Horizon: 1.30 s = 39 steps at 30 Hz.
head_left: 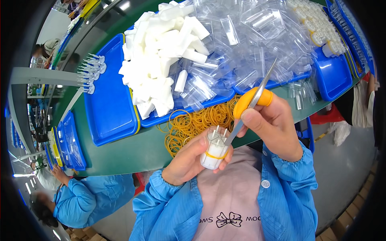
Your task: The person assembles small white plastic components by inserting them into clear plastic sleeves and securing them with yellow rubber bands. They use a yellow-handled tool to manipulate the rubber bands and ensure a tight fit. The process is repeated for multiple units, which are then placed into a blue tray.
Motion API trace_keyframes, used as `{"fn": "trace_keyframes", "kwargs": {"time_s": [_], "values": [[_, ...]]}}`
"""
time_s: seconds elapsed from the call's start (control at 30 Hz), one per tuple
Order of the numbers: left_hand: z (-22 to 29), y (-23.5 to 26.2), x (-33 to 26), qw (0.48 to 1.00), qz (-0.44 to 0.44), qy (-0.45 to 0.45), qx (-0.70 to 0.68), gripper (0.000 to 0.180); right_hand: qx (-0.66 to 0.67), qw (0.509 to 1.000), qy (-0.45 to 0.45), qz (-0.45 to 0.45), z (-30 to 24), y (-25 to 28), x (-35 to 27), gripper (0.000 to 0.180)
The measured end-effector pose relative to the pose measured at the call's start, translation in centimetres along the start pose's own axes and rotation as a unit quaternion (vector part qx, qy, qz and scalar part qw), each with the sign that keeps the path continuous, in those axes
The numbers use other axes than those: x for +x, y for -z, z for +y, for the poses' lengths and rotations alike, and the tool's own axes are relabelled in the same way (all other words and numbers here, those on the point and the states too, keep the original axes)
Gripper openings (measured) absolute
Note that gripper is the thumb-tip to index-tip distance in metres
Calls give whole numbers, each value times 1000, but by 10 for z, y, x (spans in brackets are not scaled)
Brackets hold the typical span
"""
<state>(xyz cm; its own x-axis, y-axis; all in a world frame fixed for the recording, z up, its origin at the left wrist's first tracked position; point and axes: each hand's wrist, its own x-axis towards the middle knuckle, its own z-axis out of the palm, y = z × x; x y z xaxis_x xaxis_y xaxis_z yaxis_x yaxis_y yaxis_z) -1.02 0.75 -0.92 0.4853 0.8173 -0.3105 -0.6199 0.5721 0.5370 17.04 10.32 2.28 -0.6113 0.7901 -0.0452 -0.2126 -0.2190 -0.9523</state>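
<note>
My left hand (189, 160) grips a small clear plastic case (214, 149) with white parts inside and a yellow rubber band around it. My right hand (273, 122), with an orange finger cot on the forefinger, holds metal tweezers (251, 105) whose tips touch the top of the case. Both hands are above the near edge of the green table (120, 154), just in front of a loose pile of yellow rubber bands (193, 122).
A blue tray (106, 108) holds a heap of white plastic pieces (159, 52); further blue trays carry clear plastic cases (257, 40). Another blue tray (335, 74) sits at the right. A co-worker in blue (86, 199) sits to my left.
</note>
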Motion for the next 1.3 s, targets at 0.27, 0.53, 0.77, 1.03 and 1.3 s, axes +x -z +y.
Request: {"fn": "trace_keyframes", "kwargs": {"time_s": [0.27, 0.53, 0.77, 1.03, 1.3], "values": [[-3, 2, 1, 1000, 20, 16, 14, 50, -159, 986, 36, -31, 0, 0, -1, 14], [3, 8, 4, 997, -67, -9, -40, 51, -39, 990, 89, 105, 0, -3, -5, 16], [0, 17, 0, 998, -26, -27, -51, 56, -547, 823, 137, 68, -18, 34, -29, 14], [5, 8, 2, 998, 12, -35, -45, 62, -718, 693, 71, 13, 17, 53, -55, 10], [5, 5, -1, 999, 7, -42, -16, 71, -609, 784, 94, 69, 8, 37, -52, 25]]}}
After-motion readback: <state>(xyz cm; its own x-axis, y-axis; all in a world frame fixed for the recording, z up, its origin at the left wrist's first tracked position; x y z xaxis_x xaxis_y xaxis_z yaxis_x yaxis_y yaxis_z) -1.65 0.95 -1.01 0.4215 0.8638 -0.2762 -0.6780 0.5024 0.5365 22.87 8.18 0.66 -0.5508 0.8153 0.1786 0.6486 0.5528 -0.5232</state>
